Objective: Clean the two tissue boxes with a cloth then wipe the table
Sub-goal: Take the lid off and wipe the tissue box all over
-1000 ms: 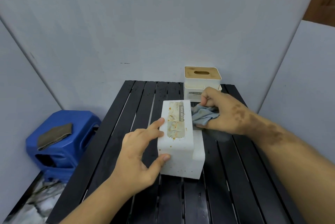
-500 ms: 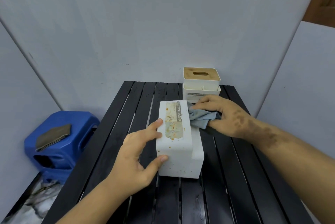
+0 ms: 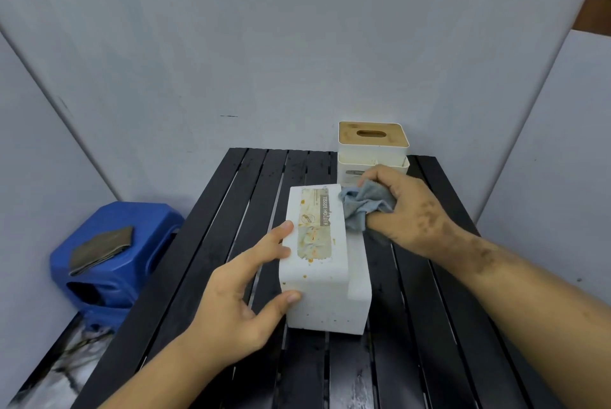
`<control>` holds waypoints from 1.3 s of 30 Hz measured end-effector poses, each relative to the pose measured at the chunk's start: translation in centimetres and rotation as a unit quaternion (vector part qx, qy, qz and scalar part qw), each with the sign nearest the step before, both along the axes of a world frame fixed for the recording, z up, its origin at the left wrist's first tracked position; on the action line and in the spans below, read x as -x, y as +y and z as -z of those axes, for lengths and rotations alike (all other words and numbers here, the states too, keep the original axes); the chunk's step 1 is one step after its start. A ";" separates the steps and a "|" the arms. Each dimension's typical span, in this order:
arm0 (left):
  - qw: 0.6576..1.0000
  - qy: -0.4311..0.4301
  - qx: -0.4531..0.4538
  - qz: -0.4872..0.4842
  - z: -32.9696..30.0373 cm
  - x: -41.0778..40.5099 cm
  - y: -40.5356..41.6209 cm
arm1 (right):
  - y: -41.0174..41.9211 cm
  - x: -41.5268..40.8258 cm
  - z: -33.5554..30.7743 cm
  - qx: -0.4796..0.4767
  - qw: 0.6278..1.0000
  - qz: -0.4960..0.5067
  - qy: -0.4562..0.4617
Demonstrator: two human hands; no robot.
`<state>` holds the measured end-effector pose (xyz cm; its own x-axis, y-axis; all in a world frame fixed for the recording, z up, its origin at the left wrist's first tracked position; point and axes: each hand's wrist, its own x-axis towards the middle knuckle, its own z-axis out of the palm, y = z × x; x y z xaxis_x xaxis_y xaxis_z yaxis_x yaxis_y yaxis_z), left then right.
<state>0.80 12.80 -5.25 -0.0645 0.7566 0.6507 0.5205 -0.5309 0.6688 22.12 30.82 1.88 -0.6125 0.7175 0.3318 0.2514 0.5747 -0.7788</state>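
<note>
A white tissue box [image 3: 325, 289] with a stained label and orange specks stands in the middle of the black slatted table [image 3: 413, 342]. My left hand [image 3: 238, 296] steadies it, fingers on its left top edge and thumb against its near side. My right hand [image 3: 410, 210] grips a bunched grey-blue cloth [image 3: 362, 207] against the box's far right edge. A second white tissue box with a wooden lid [image 3: 373, 147] stands at the table's back, just behind my right hand.
A blue plastic stool [image 3: 112, 263] with a folded grey-brown cloth [image 3: 101, 248] on top sits on the floor left of the table. Grey panel walls close in behind and on both sides. The table slats look wet and speckled.
My right hand with the cloth has risen from the box's right side toward its upper far right edge. My left hand and the box have stayed put.
</note>
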 end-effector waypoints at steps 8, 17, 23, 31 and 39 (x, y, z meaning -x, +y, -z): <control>1.000 0.009 -0.008 0.004 -0.2 -0.2 0.0 | 0.5 -2.0 -1.1 -0.044 0.991 -0.106 -0.067; 1.000 0.015 -0.001 0.000 -0.3 -0.1 -0.1 | -1.5 -0.6 1.3 0.048 0.996 -0.020 0.070; 1.000 0.018 -0.004 -0.005 -0.3 -0.2 -0.1 | -1.5 0.0 1.1 -0.026 0.999 0.003 -0.026; 1.000 0.015 -0.004 0.010 -0.2 -0.2 0.1 | 0.1 -1.2 0.4 -0.046 0.998 0.003 -0.049; 1.000 0.006 0.005 0.014 -0.1 -0.1 -0.1 | 1.1 -2.2 -1.6 0.002 0.994 -0.033 -0.101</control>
